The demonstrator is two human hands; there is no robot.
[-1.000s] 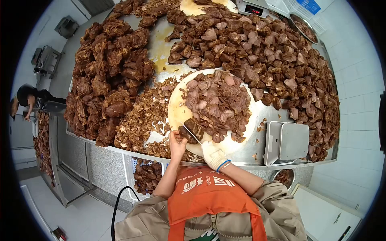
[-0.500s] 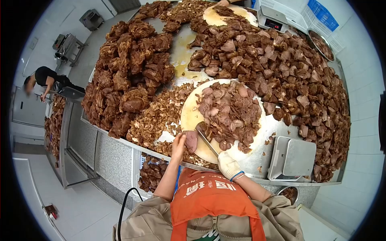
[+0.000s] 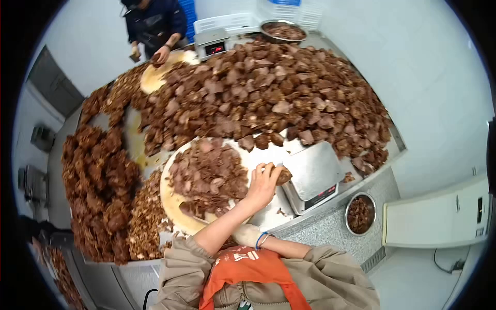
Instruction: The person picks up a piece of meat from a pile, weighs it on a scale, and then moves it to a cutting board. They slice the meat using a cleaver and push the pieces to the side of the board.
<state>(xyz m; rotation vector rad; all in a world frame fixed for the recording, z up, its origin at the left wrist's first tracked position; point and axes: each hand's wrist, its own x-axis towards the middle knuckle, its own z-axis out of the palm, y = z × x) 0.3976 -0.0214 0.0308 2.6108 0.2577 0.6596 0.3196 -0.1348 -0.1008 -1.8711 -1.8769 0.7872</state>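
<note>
My bare left hand [image 3: 264, 185] reaches across to the right, over my right forearm, with its fingers closed round a brown piece of cooked meat [image 3: 283, 176] at the left edge of a metal weighing scale [image 3: 314, 170]. My right hand [image 3: 246, 235], in a white glove, stays low by my orange apron, partly covered by my left forearm. It gripped a knife half a second ago; the knife is now mostly hidden. Beside it, a round cutting board [image 3: 168, 194] carries a heap of sliced meat [image 3: 209, 168].
Large meat chunks [image 3: 268, 93] fill the far and right table. Darker lumps [image 3: 101, 196] and small scraps [image 3: 147, 212] lie left. A bowl of scraps [image 3: 360, 213] stands below the right edge. Across the table, a co-worker [image 3: 157, 26] works at another board beside a second scale [image 3: 212, 44].
The view has swung right. My left hand has left the board's near edge, crossed over my right arm and come to the scale with a meat piece. The gloved hand stays near the apron.
</note>
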